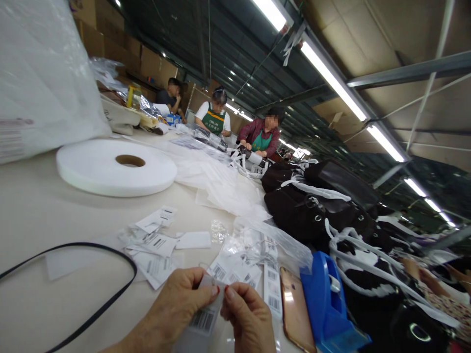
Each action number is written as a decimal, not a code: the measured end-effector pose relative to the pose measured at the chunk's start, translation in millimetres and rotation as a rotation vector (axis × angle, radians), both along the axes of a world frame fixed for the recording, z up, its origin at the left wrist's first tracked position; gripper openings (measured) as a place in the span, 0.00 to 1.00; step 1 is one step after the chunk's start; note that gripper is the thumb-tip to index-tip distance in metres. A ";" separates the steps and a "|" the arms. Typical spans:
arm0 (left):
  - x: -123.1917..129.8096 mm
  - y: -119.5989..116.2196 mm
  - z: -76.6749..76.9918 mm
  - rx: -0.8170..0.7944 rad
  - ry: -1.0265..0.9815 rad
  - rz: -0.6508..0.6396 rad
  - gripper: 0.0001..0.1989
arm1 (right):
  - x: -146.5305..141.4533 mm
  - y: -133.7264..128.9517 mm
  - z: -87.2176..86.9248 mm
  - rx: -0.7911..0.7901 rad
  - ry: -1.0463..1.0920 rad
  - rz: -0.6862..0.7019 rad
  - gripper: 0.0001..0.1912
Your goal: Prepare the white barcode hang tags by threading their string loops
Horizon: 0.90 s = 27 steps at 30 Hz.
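Between my two hands is a white barcode tag, which seems to lie in or under a clear plastic sleeve. My left hand pinches its upper left edge between thumb and fingers. My right hand is closed at the upper right corner, thumb tip close to the left thumb. Just beyond my hands, several more barcode tags lie in a heap on the table. To the left is another loose pile of printed tags. My fingertips hide part of the held tag's top edge.
A roll of white tape lies on the table, near a black strap. A phone and a blue tape dispenser sit at right, beside piled black bags with white cords. Co-workers work at the far end.
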<state>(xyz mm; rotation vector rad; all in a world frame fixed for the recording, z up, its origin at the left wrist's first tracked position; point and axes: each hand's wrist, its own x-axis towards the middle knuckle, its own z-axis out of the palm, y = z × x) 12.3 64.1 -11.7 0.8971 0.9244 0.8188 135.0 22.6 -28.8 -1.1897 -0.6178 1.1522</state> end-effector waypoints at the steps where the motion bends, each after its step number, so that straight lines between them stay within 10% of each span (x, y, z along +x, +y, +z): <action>1: -0.1 -0.8 2.0 -0.048 -0.036 -0.002 0.12 | 1.3 0.4 -0.1 0.004 0.014 0.019 0.15; 12: 3.2 -9.5 4.9 -0.319 -0.447 -0.075 0.12 | -4.8 3.0 -1.5 0.055 0.162 -0.036 0.13; 27: -0.4 -3.9 -15.0 0.131 0.182 0.124 0.13 | -12.1 2.0 0.2 0.062 -0.326 -0.118 0.11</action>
